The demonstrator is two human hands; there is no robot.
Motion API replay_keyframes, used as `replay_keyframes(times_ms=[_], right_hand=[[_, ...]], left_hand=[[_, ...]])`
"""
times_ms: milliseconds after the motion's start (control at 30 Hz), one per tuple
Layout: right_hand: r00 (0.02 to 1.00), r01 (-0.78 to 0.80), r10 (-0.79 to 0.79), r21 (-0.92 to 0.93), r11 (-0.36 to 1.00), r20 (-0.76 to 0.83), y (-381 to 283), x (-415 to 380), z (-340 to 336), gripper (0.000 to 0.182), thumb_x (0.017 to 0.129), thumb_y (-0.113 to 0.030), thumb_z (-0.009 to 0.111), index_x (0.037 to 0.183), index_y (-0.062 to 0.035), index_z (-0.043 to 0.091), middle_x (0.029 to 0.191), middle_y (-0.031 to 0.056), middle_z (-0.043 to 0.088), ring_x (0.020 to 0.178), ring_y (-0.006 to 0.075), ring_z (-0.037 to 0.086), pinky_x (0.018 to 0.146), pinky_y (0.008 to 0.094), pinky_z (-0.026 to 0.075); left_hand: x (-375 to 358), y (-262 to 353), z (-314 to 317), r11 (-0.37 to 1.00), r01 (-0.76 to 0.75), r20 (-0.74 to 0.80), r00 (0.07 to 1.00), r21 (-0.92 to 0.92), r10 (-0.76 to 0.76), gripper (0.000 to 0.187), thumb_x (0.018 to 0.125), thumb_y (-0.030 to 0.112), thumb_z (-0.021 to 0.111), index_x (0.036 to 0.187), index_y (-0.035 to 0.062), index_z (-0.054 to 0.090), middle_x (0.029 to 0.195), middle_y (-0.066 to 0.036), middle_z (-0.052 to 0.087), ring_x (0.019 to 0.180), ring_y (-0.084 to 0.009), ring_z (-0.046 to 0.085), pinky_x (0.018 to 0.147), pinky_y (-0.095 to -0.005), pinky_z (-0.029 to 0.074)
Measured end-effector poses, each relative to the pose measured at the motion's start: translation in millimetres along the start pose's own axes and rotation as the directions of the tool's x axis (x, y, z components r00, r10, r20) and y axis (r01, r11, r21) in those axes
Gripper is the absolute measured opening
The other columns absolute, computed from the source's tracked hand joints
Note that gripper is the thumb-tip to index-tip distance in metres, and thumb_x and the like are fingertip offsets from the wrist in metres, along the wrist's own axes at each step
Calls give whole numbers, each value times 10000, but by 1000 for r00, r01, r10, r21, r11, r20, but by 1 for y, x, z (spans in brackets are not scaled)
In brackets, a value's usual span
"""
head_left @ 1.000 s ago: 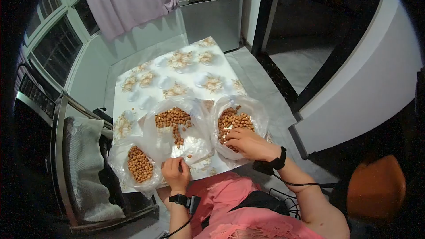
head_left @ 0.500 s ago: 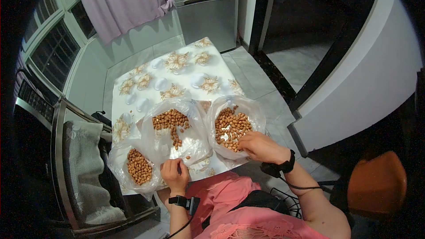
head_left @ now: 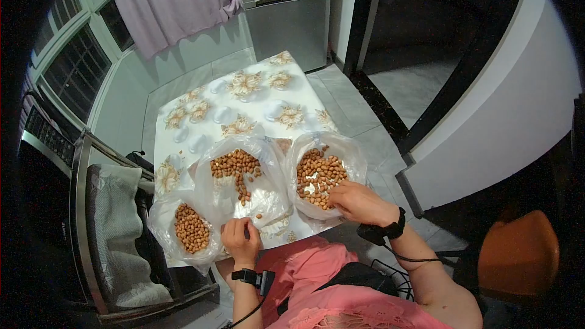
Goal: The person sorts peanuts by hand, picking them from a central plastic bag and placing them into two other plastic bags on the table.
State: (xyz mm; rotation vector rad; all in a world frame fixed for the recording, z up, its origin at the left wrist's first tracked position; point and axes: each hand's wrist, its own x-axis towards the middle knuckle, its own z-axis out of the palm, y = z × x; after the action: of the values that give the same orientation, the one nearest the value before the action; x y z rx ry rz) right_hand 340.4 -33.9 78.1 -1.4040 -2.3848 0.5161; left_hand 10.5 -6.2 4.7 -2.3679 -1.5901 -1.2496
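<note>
Three clear plastic bags of brown nuts lie open along the table's near edge. My left hand [head_left: 241,239], fingers curled together, rests at the near rim of the middle bag [head_left: 268,198]; what it pinches, if anything, is too small to tell. One loose nut [head_left: 259,216] lies just beyond its fingers. My right hand [head_left: 359,201] reaches over the near rim of the right bag [head_left: 353,158], its fingertips down at the nuts [head_left: 317,173] and partly hidden. The left bag [head_left: 161,225] holds a heap of nuts [head_left: 192,229], left of my left hand.
A flowered cloth covers the table [head_left: 204,125]. On the left stands a chair with a grey cover [head_left: 116,231]. An orange seat [head_left: 518,253] is at the right. Beyond the table are a fridge [head_left: 289,30] and a curtain [head_left: 164,6]. Cables run from both wrist straps.
</note>
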Motion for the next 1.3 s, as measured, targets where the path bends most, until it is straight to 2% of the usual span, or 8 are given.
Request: replay_keyframes(times_ms=[133, 233, 300, 400, 433, 500, 600, 1300], right_hand=[[994, -92, 90, 28, 995, 54, -6, 10, -8, 108, 879, -67, 608, 967, -30, 657, 967, 119, 641, 946, 337, 617, 827, 449, 489], [998, -52, 52, 8, 999, -28, -8, 25, -2, 175, 877, -60, 598, 1035, -11, 653, 1040, 142, 645, 980, 354, 628, 846, 451, 497], [965, 102, -95, 15, 995, -245, 5, 39, 18, 244, 865, -53, 601, 1098, 1, 649, 1109, 154, 645, 1016, 358, 629, 887, 432, 504], [943, 127, -137, -54, 990, -303, 7, 51, 32, 183, 824, -39, 601, 998, -6, 650, 1050, 146, 637, 1020, 353, 629, 881, 455, 516], [942, 132, -142, -53, 990, -303, 7, 51, 32, 183, 824, -39, 601, 998, -6, 650, 1050, 146, 637, 1020, 353, 629, 881, 455, 516], [995, 57, -64, -84, 995, -80, 6, 47, 28, 236, 860, -61, 616, 1077, 11, 675, 1108, 159, 655, 1032, 360, 631, 914, 424, 506], [1000, -19, 18, -46, 999, -21, 0, 36, 18, 187, 859, -77, 637, 1019, 6, 689, 1093, 162, 658, 1025, 354, 634, 910, 429, 504], [1000, 2, -2, 9, 1000, -31, -8, 16, 8, 177, 938, -187, 626, 873, -26, 662, 867, 151, 631, 882, 355, 627, 787, 453, 496]], left_hand=[[0, -1, 1, 1000, 3, -1, 1000, 4, -3, 81, 775, 19, 663, 828, 74, 638, 785, -88, 607, 738, -317, 597, 713, -429, 448], [-2, -3, 2, 1000, 2, 0, 1000, 4, -2, 84, 772, 21, 667, 828, 77, 640, 781, -89, 607, 732, -319, 597, 710, -428, 450], [0, -1, 0, 1000, 5, 1, 1000, -2, -5, 84, 771, 19, 668, 826, 76, 642, 779, -91, 608, 732, -321, 599, 707, -428, 451], [-1, -2, 1, 1000, -2, -3, 1000, 7, 2, 75, 767, 31, 666, 823, 76, 644, 768, -87, 605, 732, -310, 604, 703, -428, 454], [-1, -3, 2, 1000, -10, -8, 1000, 19, 10, 67, 765, 46, 663, 821, 77, 646, 758, -80, 600, 732, -297, 607, 702, -427, 456], [0, -2, 1, 1000, -8, -15, 1000, 18, 9, 67, 764, 49, 661, 822, 77, 645, 758, -80, 600, 732, -296, 607, 705, -426, 456], [-1, 0, 0, 1000, 3, -4, 1000, 15, -3, 68, 763, 55, 660, 825, 77, 644, 760, -80, 600, 733, -296, 607, 713, -426, 457], [-1, -4, 1, 1000, -18, -6, 1000, 5, 18, 95, 754, 29, 667, 840, 69, 652, 766, -77, 606, 740, -292, 612, 710, -423, 462]])
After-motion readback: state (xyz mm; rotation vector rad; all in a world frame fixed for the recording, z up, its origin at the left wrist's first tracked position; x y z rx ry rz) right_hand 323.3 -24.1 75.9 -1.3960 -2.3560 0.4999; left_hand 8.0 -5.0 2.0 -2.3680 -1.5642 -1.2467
